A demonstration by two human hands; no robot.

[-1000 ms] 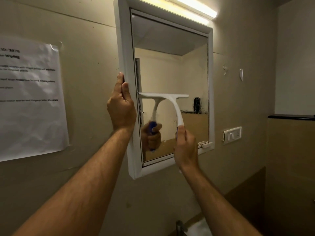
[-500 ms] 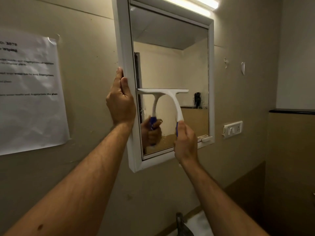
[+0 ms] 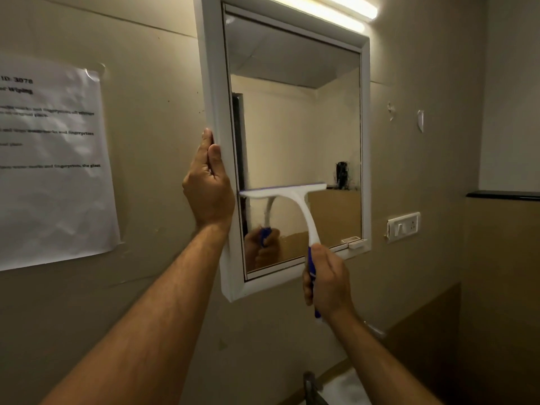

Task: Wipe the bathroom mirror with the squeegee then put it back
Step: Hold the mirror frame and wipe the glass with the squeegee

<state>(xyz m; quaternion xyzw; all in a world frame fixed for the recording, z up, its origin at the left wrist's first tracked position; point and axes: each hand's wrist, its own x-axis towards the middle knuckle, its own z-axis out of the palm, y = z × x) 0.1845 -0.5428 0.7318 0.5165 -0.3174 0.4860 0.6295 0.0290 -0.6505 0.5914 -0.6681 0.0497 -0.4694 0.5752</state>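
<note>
The white-framed bathroom mirror (image 3: 295, 118) hangs on the beige wall. A white squeegee (image 3: 295, 197) with a blue grip lies with its blade flat across the lower left part of the glass, level and just above the reflected hand. My right hand (image 3: 327, 280) is closed around the squeegee's blue handle, below the mirror's bottom edge. The left side of the frame is gripped by my left hand (image 3: 209, 185), thumb on the front and fingers along the outer edge.
A printed paper sheet (image 3: 52, 162) is taped to the wall at left. A light bar (image 3: 330, 8) glows above the mirror. A switch plate (image 3: 403, 226) sits right of the frame. A dark ledge (image 3: 502, 195) runs at far right; a tap (image 3: 312, 387) and basin lie below.
The squeegee blade has slid down the glass, and my right hand has dropped below the mirror's lower edge. My left hand still holds the frame in the same place.
</note>
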